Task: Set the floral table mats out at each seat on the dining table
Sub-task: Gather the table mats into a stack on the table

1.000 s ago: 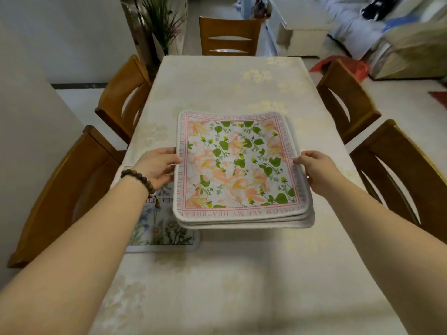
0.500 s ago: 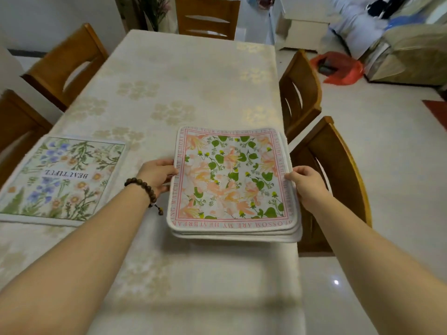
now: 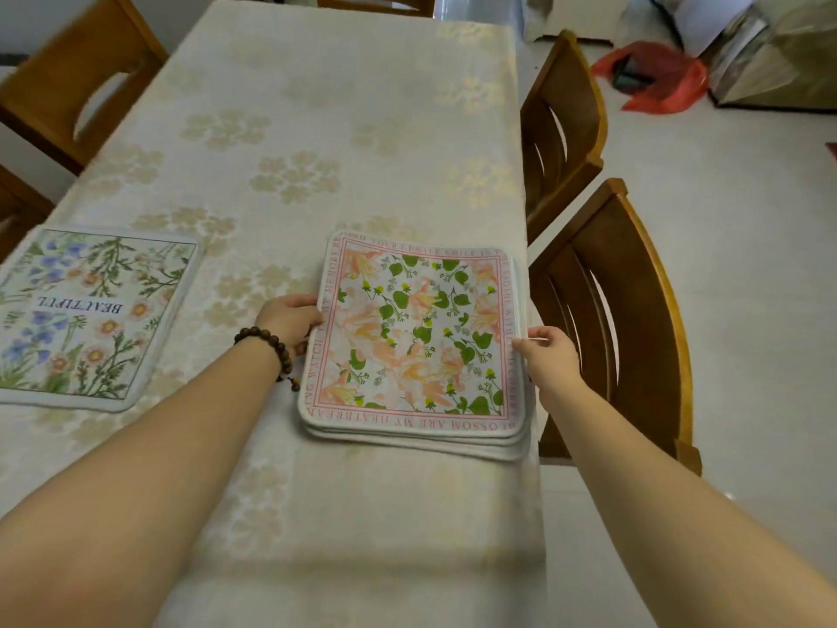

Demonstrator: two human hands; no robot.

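Both hands are clamped on a stack of floral mats (image 3: 414,339), the left hand (image 3: 290,321) pinching the stack's left edge and the right hand (image 3: 548,355) pinching its right edge, so the pile sits squarely between them at the right-hand edge of the counter (image 3: 317,129), directly in front of the nearer wooden chair (image 3: 620,319) that stands just beyond the right hand. The step in hand looks like serving this seat. To do it well, the stack should rest flat first; then one hand should pin the lower mats while the other peels off only the top one, so the layers beneath do not slide over the counter's edge, which lies very close to the right hand. The mat left here should lie square to that edge and be centred on the chair. The top mat is a soft, rounded-corner square with a white bound rim, a pink border carrying printed lettering, and peach blossoms with green leaves and small yellow buds. Several more mats show as stepped white edges under its near side, though their exact count is hard to tell. Well out beyond the left hand, a blue-flowered mat (image 3: 86,317) printed "BEAUTIFUL" already lies flat at the opposite seat. A beaded bracelet (image 3: 267,349) circles the left wrist.
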